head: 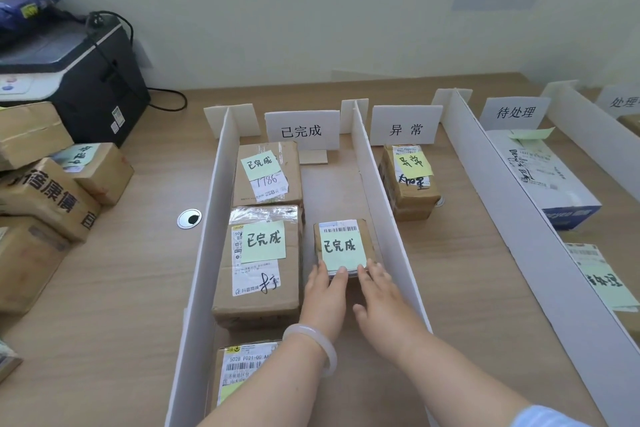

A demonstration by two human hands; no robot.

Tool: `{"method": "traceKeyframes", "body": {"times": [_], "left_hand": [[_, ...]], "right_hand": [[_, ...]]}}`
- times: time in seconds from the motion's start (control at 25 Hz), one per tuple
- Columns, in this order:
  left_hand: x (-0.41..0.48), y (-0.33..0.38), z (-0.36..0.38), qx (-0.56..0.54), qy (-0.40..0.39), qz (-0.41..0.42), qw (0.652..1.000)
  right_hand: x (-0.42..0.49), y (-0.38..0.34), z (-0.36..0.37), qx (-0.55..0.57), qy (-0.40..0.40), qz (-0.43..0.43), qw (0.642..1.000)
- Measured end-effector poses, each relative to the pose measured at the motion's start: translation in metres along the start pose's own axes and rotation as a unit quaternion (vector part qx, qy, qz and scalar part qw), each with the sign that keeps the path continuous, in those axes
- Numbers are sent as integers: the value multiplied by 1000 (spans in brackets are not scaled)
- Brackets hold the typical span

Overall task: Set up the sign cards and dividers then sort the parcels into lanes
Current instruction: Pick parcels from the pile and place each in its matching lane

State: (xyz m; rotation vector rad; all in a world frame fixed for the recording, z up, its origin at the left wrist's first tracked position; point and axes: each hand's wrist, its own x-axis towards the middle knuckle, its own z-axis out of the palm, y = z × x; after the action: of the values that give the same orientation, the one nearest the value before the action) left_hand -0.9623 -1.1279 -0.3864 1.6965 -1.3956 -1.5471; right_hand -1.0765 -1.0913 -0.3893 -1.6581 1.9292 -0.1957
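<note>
White foam dividers split the wooden table into lanes, and a standing sign card marks the head of each. In the left lane, a small parcel with a green note lies beside two larger brown parcels. My left hand and my right hand both touch the small parcel's near edge with straight fingers. The middle lane, under its own sign card, holds one brown parcel with a yellow note. A white parcel lies in the right lane.
A pile of unsorted brown boxes sits at the table's left, in front of a dark printer. A round cable grommet is set in the tabletop. Another parcel lies near me in the left lane.
</note>
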Motion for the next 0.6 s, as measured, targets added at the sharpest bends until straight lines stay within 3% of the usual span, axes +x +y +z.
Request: {"method": "traceKeyframes", "body": {"times": [0.6], "left_hand": [[113,46,-9,67,-5,2,998]], "right_hand": [[112,-4,-33,65,26,26,997]]}}
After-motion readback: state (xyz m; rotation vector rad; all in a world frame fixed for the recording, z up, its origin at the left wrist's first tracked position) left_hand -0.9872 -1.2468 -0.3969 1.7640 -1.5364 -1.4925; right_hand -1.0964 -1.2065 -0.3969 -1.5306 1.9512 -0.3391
